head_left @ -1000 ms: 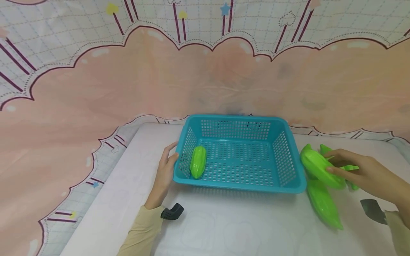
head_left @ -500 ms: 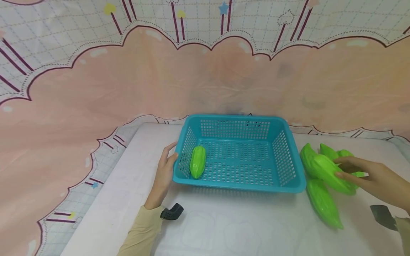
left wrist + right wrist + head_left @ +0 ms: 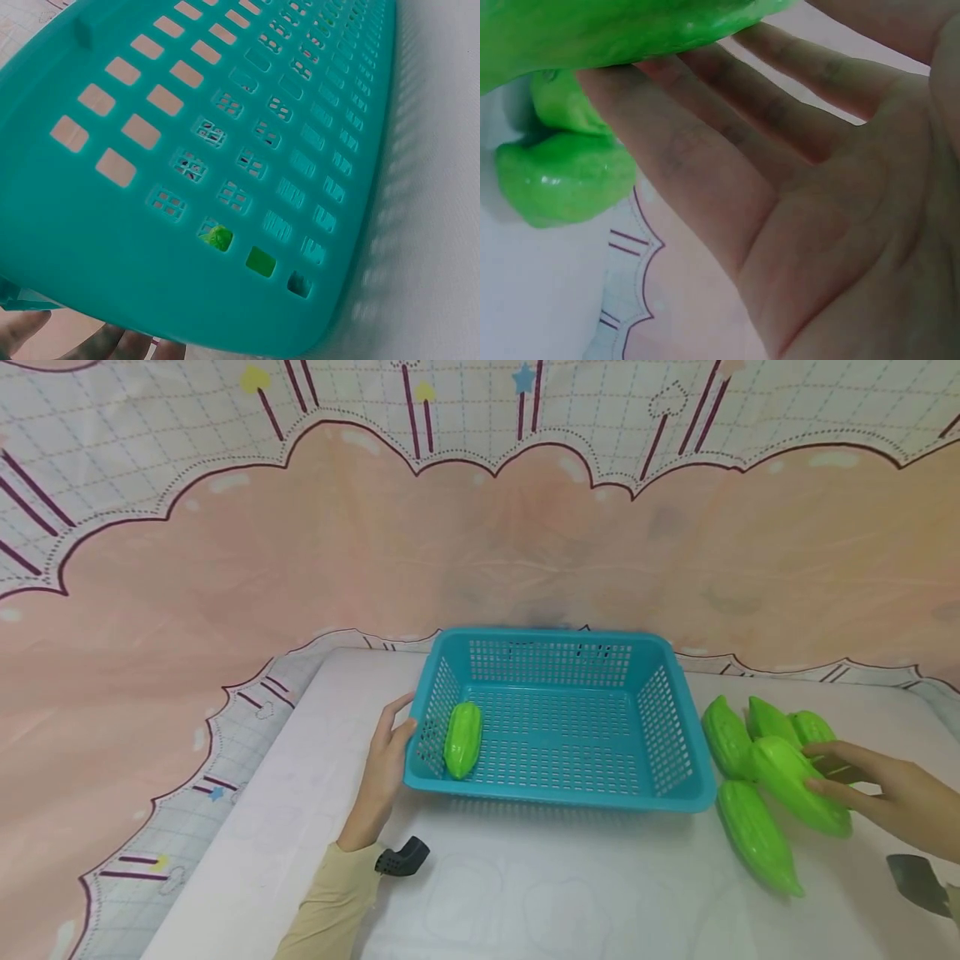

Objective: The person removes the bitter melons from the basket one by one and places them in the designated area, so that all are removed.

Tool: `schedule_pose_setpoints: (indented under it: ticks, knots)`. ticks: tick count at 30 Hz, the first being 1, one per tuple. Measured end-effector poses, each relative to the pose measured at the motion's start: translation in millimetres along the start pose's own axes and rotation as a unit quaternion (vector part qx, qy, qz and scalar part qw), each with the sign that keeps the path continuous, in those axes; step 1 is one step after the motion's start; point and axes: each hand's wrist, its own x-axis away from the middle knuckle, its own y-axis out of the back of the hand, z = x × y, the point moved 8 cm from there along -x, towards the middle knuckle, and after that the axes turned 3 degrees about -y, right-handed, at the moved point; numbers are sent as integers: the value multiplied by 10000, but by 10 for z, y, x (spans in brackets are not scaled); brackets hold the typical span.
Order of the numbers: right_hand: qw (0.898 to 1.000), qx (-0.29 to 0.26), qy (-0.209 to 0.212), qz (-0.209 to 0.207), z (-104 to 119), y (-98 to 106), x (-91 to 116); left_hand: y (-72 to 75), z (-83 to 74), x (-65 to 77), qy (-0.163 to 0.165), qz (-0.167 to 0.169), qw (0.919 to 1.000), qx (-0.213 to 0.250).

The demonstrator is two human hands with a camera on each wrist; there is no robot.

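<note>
My right hand [image 3: 877, 785] pinches a bright green ribbed gourd [image 3: 798, 785] between thumb and fingers, at the right of the head view. Seen from the right wrist, its underside [image 3: 645, 34] lies across the fingertips. Several similar gourds are around it: one [image 3: 726, 735] beside the basket, one [image 3: 757, 839] nearer me, others [image 3: 771, 720] behind. My left hand [image 3: 384, 777] grips the left end of a blue plastic basket [image 3: 555, 795], thumb at the rim. In the left wrist view the fingertips [image 3: 131, 346] show at the basket's edge. One gourd [image 3: 462, 741] lies inside, at the left.
The basket has slotted walls and stands on a white table [image 3: 480, 893]. A patterned pink and white cloth [image 3: 480, 552] rises behind and hangs to the left. Black wrist pieces [image 3: 403, 857] sit at both sleeves.
My right hand has moved right and toward me with its gourd, uncovering more of the gourds behind. The left hand and basket stay in place.
</note>
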Motion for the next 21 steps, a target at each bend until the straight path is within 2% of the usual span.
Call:
schedule_pose_setpoints:
  ticks: [5, 21]
  knots:
    - [10000, -34, -8, -25, -66, -17, 53, 4, 8, 5, 6, -6, 10000, -55]
    - [9965, 62, -594, 583, -309, -198, 116, -9, -11, 13, 10, 33, 10000, -18]
